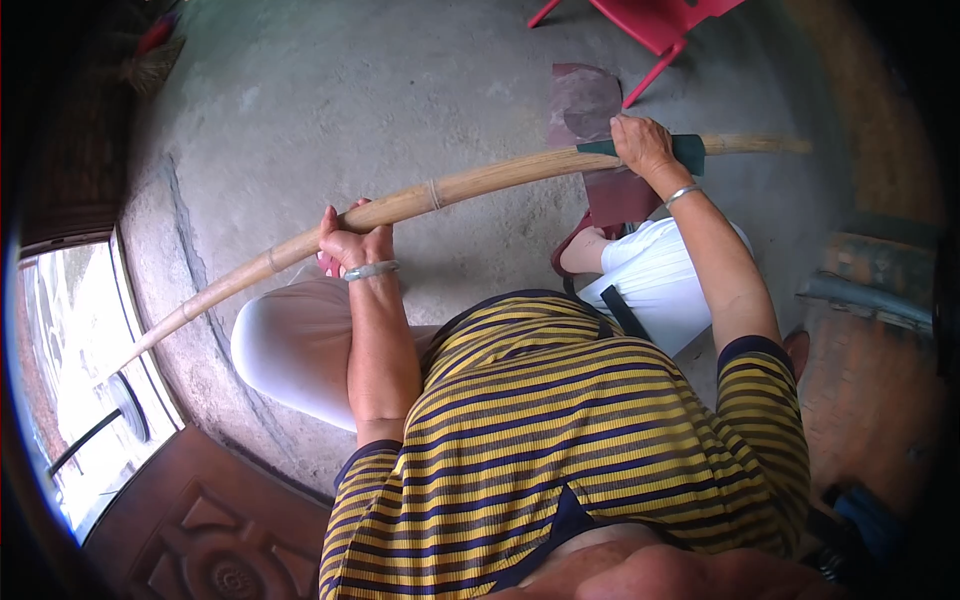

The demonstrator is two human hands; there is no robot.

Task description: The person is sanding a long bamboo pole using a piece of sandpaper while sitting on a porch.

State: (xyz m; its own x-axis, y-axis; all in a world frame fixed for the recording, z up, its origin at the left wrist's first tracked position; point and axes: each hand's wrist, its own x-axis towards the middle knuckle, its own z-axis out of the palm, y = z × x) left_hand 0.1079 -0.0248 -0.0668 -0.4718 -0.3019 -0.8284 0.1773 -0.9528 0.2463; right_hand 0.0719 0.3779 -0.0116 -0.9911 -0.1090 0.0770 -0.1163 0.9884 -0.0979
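A long, slightly bent bamboo pole [495, 174] with visible joints crosses in front of me above my knees. My left hand [358, 244] grips it from below, left of its middle. Farther along to the right, my right hand [643, 148] presses a dark green sheet [689, 154], perhaps abrasive paper or cloth, around the pole. Behind and below the pole, a reddish-brown sheet [585, 101] lies on the floor, partly covered by the pole and my right hand. Whether it is one sheet or several, I cannot tell.
A red plastic chair [641, 22] stands at the top right on the concrete floor [360, 90]. To the left, the pole's thin end reaches toward a bright doorway [67, 315]. A carved brown door panel [225, 555] is at lower left, a brick wall [862, 390] at right.
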